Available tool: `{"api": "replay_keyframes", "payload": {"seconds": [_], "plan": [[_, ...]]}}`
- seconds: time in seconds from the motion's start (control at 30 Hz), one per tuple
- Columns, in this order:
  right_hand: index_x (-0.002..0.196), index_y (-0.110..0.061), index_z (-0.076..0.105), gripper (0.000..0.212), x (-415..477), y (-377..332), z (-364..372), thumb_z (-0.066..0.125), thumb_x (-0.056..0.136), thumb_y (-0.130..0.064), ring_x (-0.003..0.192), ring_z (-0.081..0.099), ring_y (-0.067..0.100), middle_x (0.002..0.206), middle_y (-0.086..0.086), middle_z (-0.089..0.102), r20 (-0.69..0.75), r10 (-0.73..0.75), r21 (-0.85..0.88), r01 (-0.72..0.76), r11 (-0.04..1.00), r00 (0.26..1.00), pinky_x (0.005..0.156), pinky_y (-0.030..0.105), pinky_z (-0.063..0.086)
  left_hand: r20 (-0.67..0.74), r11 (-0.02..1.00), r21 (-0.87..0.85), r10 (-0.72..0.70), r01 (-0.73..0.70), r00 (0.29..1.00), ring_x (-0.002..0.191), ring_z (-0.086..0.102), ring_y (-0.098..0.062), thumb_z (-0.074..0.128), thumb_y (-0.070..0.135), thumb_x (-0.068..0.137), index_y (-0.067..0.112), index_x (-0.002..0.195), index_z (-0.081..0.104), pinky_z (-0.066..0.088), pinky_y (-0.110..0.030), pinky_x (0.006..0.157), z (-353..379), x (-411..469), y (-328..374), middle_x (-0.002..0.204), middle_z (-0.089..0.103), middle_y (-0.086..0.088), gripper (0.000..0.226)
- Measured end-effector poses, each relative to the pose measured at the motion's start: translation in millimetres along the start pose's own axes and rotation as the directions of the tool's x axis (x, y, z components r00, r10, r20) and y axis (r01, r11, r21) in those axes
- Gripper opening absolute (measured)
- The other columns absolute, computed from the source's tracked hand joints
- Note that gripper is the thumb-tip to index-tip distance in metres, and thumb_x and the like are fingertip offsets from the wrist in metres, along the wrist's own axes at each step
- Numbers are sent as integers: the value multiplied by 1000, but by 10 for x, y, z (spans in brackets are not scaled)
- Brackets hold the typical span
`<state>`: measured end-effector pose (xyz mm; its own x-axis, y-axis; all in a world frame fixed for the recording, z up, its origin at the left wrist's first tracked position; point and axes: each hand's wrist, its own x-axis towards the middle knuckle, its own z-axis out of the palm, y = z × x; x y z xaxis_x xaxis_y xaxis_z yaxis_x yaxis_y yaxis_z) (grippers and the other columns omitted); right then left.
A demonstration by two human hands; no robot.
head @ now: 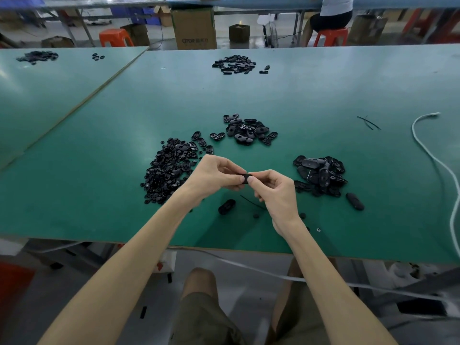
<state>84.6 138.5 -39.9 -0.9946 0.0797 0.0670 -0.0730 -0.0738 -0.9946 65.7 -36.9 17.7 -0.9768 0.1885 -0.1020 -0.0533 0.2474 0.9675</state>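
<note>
Small black oval plastic part held between both hands above green table; left hand and right hand pinch its opposite ends, fingers curled.

Both arms are bare. My left forearm and right forearm reach forward from the lower corners and converge at centre. My left hand has its fingers curled, thumb and fingertips pinching one end of a small black part. My right hand meets it from the right and pinches the other end between thumb and curled index finger. The thumb tips sit just beside each other. The remaining fingers of both hands are folded inward.
</note>
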Motion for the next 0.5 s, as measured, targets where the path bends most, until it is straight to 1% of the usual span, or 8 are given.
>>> {"api": "replay_keyframes", "payload": {"seconds": [0.1,0.17,0.23,0.3,0.37,0.43,0.5], "plan": [[88,-14,78,8,6,5,-7,77,91,-7,57,56,7,68,-3,72,-13,6,-6,-6,1000,1000,54,18,45,-34,999,30,19,-18,999,74,76,-23,75,-7,87,-5,97,74,62,-27,71,50,33,-10,85,77,-21,11],[90,-14,78,7,14,14,-13,75,93,-8,59,58,7,69,-4,72,-35,8,3,-8,1000,999,56,19,46,-52,998,51,31,-29,998,74,75,-24,74,-7,87,-3,97,74,63,-29,73,94,64,1,86,77,-21,10],[98,-13,77,7,29,18,-14,72,95,-9,61,61,8,76,-3,75,-59,11,38,-8,999,998,58,20,49,-94,994,87,68,-60,993,74,75,-22,74,-5,87,-1,97,75,62,-29,73,140,102,31,84,78,-17,11],[110,-13,73,12,44,19,-7,68,100,-10,64,65,8,86,-1,78,-73,23,69,-18,997,997,59,21,51,-144,990,105,111,-97,983,76,75,-23,75,-2,87,5,96,75,61,-31,74,208,165,100,83,78,-12,11],[114,-12,70,13,46,11,6,64,103,-9,65,66,10,87,-2,78,-59,40,88,-34,996,997,59,21,52,-149,987,95,140,-127,979,75,74,-21,75,1,87,10,95,75,61,-32,73,325,267,201,82,79,-7,12],[106,-9,69,9,40,4,13,62,102,-4,62,63,12,79,1,74,-29,37,96,-35,995,999,58,22,49,-103,980,118,174,-162,979,70,71,-14,76,3,86,11,94,75,60,-30,70,510,401,321,82,79,-5,12],[93,-6,66,11,38,-5,9,59,99,0,57,58,12,69,1,69,-26,27,14,-27,1000,999,58,22,46,-35,971,139,201,-194,979,68,69,-14,76,2,85,10,93,76,57,-28,66,741,535,427,81,78,-9,11]]}}
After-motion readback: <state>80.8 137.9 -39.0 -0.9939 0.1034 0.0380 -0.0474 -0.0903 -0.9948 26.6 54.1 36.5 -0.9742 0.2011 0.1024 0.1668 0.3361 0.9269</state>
